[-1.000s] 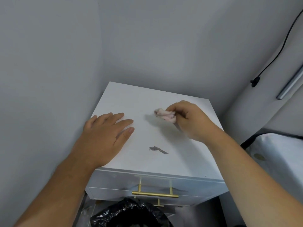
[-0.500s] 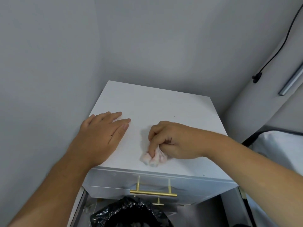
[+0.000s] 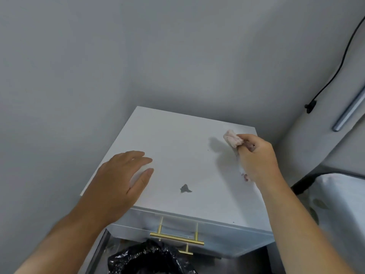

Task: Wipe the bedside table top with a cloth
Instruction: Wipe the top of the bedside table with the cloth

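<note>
The white bedside table top (image 3: 177, 147) fills the middle of the view. A small dark smudge (image 3: 185, 188) sits near its front edge. My right hand (image 3: 256, 159) is at the back right of the top, shut on a bunched pinkish-white cloth (image 3: 232, 138) that sticks out from the fingertips just above the surface. My left hand (image 3: 120, 180) lies flat with fingers spread on the front left part of the top, holding nothing.
Grey walls close in behind and on the left. Gold drawer handles (image 3: 176, 237) show on the front below. A black bin bag (image 3: 152, 260) sits beneath. At right are a white bed edge (image 3: 339, 204), a black cable (image 3: 335, 72) and a metal bar (image 3: 349, 113).
My right hand has swept the cloth from the front edge up to the back right corner. The dark smudge, covered half a second ago, shows again, smaller than before. My left hand stays put.
</note>
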